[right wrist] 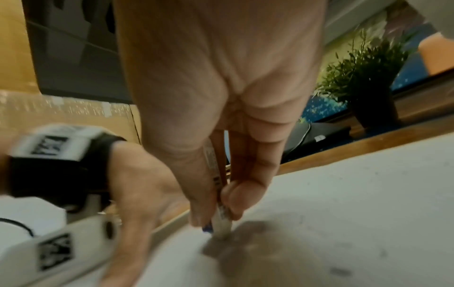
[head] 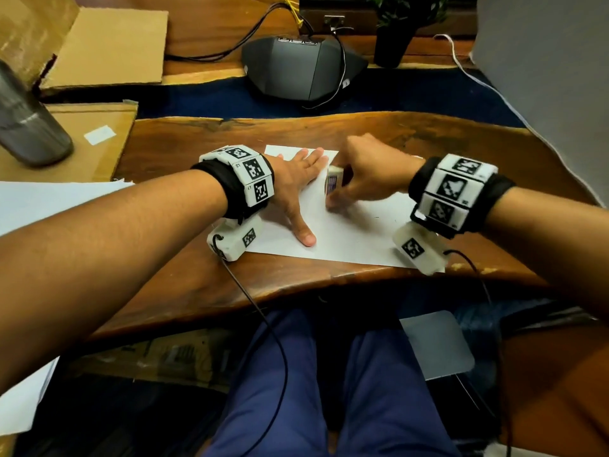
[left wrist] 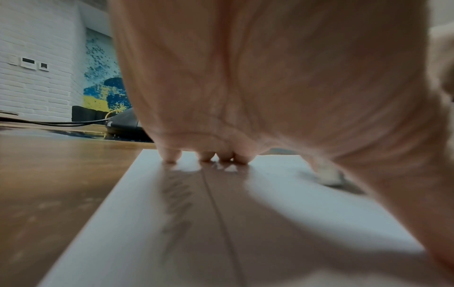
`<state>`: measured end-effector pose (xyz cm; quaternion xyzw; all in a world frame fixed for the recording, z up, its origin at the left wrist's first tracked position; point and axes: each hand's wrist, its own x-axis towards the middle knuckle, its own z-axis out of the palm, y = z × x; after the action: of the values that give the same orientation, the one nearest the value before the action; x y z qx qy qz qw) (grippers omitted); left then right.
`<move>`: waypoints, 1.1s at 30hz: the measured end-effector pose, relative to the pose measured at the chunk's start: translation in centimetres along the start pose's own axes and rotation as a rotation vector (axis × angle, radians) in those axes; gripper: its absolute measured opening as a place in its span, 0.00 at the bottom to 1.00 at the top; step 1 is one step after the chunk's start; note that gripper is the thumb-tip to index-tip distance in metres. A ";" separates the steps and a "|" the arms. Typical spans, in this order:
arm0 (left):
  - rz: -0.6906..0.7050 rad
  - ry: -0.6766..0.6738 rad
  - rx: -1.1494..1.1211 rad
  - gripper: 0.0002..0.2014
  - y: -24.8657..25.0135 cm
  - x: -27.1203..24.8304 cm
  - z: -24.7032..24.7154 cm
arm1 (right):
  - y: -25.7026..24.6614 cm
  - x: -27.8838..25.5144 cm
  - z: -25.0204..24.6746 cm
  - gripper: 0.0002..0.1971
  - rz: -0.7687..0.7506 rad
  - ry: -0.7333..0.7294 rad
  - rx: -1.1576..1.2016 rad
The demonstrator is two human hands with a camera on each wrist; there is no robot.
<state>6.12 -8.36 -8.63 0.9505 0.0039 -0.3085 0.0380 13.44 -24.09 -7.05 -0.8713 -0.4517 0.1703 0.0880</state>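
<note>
A white sheet of paper [head: 356, 232] lies on the wooden table [head: 204, 291] in front of me. My left hand [head: 296, 183] presses flat on the sheet's left part, fingers straight and thumb spread toward me. My right hand [head: 336, 199] pinches a white eraser [head: 333, 183] with a printed sleeve and holds its lower end on the paper, just right of the left hand. In the right wrist view the eraser [right wrist: 222, 223] stands upright between thumb and fingers on the paper [right wrist: 343, 194]. The left wrist view shows faint pencil scribbles [left wrist: 176, 198] and a line on the paper [left wrist: 117, 213].
A dark speakerphone [head: 296, 70] with cables sits beyond the paper. A potted plant [head: 395, 37] stands at the back right. Cardboard [head: 99, 51] and a metal tumbler [head: 26, 127] are at the left, above a stack of white sheets [head: 49, 199]. The table's front edge runs just below my wrists.
</note>
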 end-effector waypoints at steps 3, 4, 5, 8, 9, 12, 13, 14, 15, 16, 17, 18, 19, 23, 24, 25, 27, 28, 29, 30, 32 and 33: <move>0.003 -0.014 -0.001 0.79 -0.2 0.3 0.0 | 0.3 -0.4 -0.5 0.12 -0.028 -0.037 0.019; 0.000 -0.020 0.000 0.79 -0.2 0.4 0.0 | 0.9 0.2 -1.1 0.12 0.005 0.025 0.057; -0.002 -0.025 -0.001 0.80 -0.2 0.4 -0.1 | 1.7 1.1 -1.7 0.13 0.052 0.097 0.094; -0.015 -0.042 0.007 0.82 0.0 0.3 -0.4 | 2.9 2.9 -2.9 0.15 0.127 0.183 0.121; -0.022 -0.047 0.011 0.82 0.1 0.3 -0.4 | 2.9 3.1 -2.7 0.14 0.119 0.170 0.098; -0.032 -0.047 0.021 0.82 0.1 0.6 -0.4 | 1.9 2.5 -1.2 0.10 0.037 0.177 -0.018; -0.033 -0.043 0.019 0.81 0.1 0.7 -0.4 | 1.5 2.0 -0.7 0.11 0.005 0.183 -0.034; -0.034 -0.038 0.016 0.81 0.0 0.7 -0.4 | 1.3 1.4 -0.3 0.11 -0.015 0.169 -0.036; -0.033 -0.034 0.012 0.81 0.0 0.8 -0.4 | 1.1 0.7 -0.1 0.10 -0.025 0.135 -0.033; -0.031 -0.035 0.010 0.81 -0.1 0.9 -0.3 | 0.9 0.1 0.0 0.10 -0.031 0.079 -0.028; -0.029 -0.035 0.009 0.82 -0.2 0.9 -0.3 | 0.8 -0.2 -0.2 0.11 -0.033 0.016 -0.020; -0.027 -0.034 0.013 0.82 -0.2 1.0 -0.2 | 0.9 -0.3 -0.5 0.11 -0.029 -0.034 -0.009; -0.026 -0.032 0.016 0.82 -0.2 1.0 -0.2 | 1.1 0.0 -0.9 0.10 -0.015 -0.058 0.007; -0.030 -0.026 0.001 0.81 -0.1 0.8 -0.2 | 2.2 2.8 -2.2 0.13 0.131 0.137 0.055; -0.029 -0.026 0.001 0.81 -0.1 0.8 -0.3 | 2.3 3.1 -2.3 0.14 0.151 0.178 0.050; -0.030 -0.024 0.001 0.81 0.0 0.7 -0.3 | 2.3 3.1 -2.0 0.14 0.141 0.195 0.039; -0.032 -0.019 -0.002 0.80 0.0 0.7 -0.3 | 1.6 1.9 -1.2 0.12 0.069 0.138 -0.006; -0.033 -0.017 -0.004 0.81 0.0 0.7 -0.3 | 1.1 1.0 -0.7 0.12 0.034 0.074 -0.021; -0.031 -0.019 -0.004 0.82 -0.1 0.7 -0.2 | 0.7 0.0 -0.2 0.11 0.007 0.005 -0.012; -0.028 -0.021 -0.007 0.83 -0.1 0.7 -0.2 | 0.4 -0.7 0.1 0.10 -0.014 -0.050 0.000; -0.023 -0.022 -0.008 0.83 -0.2 0.8 -0.1 | 0.5 -0.6 -0.4 0.09 -0.023 -0.079 0.008; -0.020 -0.021 -0.004 0.82 -0.2 0.8 -0.1 | 1.0 0.0 -1.0 0.10 0.008 -0.032 0.018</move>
<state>6.80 -8.15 -9.06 0.9470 0.0135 -0.3188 0.0368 14.57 -24.64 -6.46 -0.8694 -0.4481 0.1885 0.0878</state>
